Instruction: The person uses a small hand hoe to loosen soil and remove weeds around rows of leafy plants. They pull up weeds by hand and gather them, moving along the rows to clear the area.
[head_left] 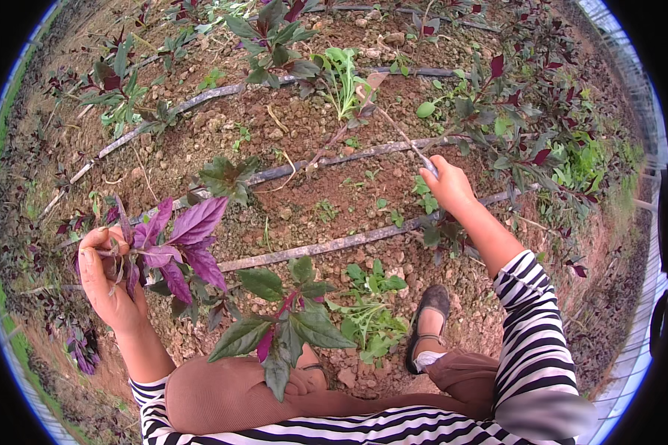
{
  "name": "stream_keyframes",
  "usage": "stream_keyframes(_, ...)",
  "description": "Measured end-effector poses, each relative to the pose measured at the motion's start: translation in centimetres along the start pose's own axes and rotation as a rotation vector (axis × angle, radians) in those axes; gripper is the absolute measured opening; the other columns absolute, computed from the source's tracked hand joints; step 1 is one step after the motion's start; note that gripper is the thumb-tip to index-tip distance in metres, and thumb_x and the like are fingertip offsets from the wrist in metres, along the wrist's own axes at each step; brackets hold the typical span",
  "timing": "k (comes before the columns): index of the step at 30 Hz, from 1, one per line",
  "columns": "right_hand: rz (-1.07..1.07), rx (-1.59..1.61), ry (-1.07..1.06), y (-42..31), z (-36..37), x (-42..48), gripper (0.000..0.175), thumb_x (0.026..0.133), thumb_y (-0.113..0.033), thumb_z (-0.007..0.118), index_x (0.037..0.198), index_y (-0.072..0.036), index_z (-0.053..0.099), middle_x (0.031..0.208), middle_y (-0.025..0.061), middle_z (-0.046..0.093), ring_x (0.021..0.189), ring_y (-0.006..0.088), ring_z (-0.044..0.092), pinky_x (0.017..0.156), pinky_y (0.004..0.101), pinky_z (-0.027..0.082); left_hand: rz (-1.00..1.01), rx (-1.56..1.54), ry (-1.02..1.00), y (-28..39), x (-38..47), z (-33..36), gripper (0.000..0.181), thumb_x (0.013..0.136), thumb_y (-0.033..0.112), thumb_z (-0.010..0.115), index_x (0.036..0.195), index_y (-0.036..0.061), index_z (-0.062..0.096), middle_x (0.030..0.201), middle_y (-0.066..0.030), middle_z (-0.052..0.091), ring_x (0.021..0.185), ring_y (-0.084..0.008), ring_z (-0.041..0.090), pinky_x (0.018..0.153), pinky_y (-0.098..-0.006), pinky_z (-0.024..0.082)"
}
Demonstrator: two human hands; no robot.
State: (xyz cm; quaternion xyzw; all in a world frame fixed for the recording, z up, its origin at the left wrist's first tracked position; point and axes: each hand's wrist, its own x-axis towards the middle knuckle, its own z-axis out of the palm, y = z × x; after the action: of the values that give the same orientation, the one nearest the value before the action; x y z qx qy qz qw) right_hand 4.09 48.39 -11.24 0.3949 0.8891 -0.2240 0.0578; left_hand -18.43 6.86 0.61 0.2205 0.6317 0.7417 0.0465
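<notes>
In my left hand [110, 295], at the left, is a cut sprig [197, 228] of a leafy plant with the purple undersides of its leaves showing. My right hand [451, 183] grips the handle of a small hand hoe [402, 132], which reaches away over the soil. The hoe's blade [372, 83] is beside a light-green leafy weed [342, 78]; I cannot tell if they touch. A dark-green plant with reddish stems [289, 314] rises close in front of my knee.
Several drip irrigation hoses [334, 245] run across the clumpy brown soil [312, 200]. Dark purple-green plants [512, 111] crowd the right side. Small weeds [374, 317] lie near my shoe [431, 311]. A purple bunch [82, 350] is at lower left.
</notes>
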Motion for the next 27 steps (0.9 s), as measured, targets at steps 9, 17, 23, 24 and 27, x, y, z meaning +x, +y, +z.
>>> stream_keyframes(9, 0.161, 0.076, -0.358, 1.9, -9.0, -11.9, 0.031, 0.084, -0.026, 0.058, 0.104, -0.003, 0.052, 0.075, 0.0146, 0.059, 0.070, 0.0234, 0.059, 0.064, 0.0337, 0.045, 0.046, -0.047, 0.021, 0.7, 0.9, -2.6, 0.037, 0.097, 0.025, 0.028, 0.111, -0.0039, 0.047, 0.089, -0.0103, 0.052, 0.093, -0.0215, 0.050, 0.092, -0.0399, 0.038)
stream_keyframes(17, -0.114, -0.019, -0.735, 5.6, -15.2, -23.0, 0.018, 0.072, -0.020, 0.066, 0.084, -0.009, 0.057, 0.060, 0.0079, 0.056, 0.055, 0.0245, 0.057, 0.052, 0.0339, 0.045, -0.012, 0.159, 0.229, 2.0, 1.4, -3.2, 0.039, 0.095, 0.023, 0.032, 0.123, -0.0034, 0.042, 0.099, -0.0103, 0.055, 0.101, -0.0244, 0.052, 0.090, -0.0339, 0.039)
stream_keyframes(23, -0.132, -0.173, -0.487, 9.3, -11.2, -23.7, 0.020, 0.071, -0.024, 0.066, 0.078, -0.010, 0.055, 0.063, 0.0099, 0.058, 0.060, 0.0307, 0.058, 0.054, 0.0384, 0.046, -0.126, 0.022, 0.167, 2.4, 2.1, -3.0, 0.040, 0.094, 0.022, 0.036, 0.126, -0.0027, 0.040, 0.106, -0.0103, 0.055, 0.104, -0.0223, 0.050, 0.089, -0.0310, 0.037)
stream_keyframes(24, -0.096, -0.157, -0.437, 9.5, -9.5, -23.8, 0.021, 0.072, -0.025, 0.066, 0.080, -0.009, 0.053, 0.065, 0.0115, 0.058, 0.062, 0.0322, 0.058, 0.054, 0.0398, 0.046, -0.111, 0.059, 0.187, 2.4, 2.0, -2.5, 0.039, 0.095, 0.021, 0.035, 0.125, -0.0029, 0.040, 0.109, -0.0107, 0.055, 0.105, -0.0222, 0.050, 0.090, -0.0317, 0.037)
stream_keyframes(27, -0.102, -0.163, -0.359, 8.5, -4.5, -23.1, 0.024, 0.075, -0.027, 0.063, 0.084, -0.008, 0.051, 0.066, 0.0153, 0.058, 0.063, 0.0355, 0.058, 0.056, 0.0425, 0.046, -0.037, 0.100, 0.145, 4.5, 2.8, -1.3, 0.036, 0.096, 0.019, 0.032, 0.122, -0.0040, 0.043, 0.120, -0.0139, 0.049, 0.109, -0.0215, 0.048, 0.094, -0.0353, 0.036)
